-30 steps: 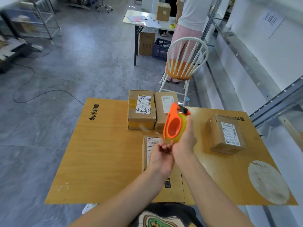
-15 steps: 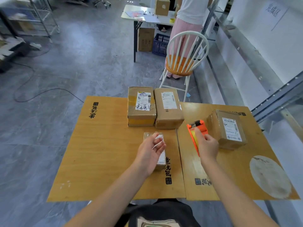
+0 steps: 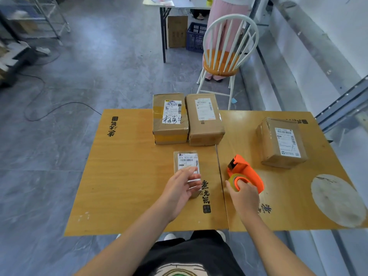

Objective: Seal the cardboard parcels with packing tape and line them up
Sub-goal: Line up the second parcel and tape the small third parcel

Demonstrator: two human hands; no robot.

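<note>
Where a second ago the tape dispenser (image 3: 246, 172) was up in the air, it now sits on the table (image 3: 123, 176), right hand (image 3: 244, 197) still curled into its core. Left hand (image 3: 182, 189), fingers loose and apart, lies over the small parcel (image 3: 186, 161) at near centre. Taping likely done; next, slide it up beside the far pair of parcels (image 3: 170, 120)

My left hand (image 3: 179, 193) covers the near half of the small parcel (image 3: 186, 161), and its fingertips (image 3: 194, 180) are smeared, so I can't tell whether they touch it. My right hand (image 3: 244, 197) hides the near end of the tape dispenser (image 3: 247, 172) and much of its roll. The label print on the right-hand parcel (image 3: 278, 142) is too small to read. The top edge cuts off the person (image 3: 219, 6) behind the chair (image 3: 221, 64) above the trousers
</note>
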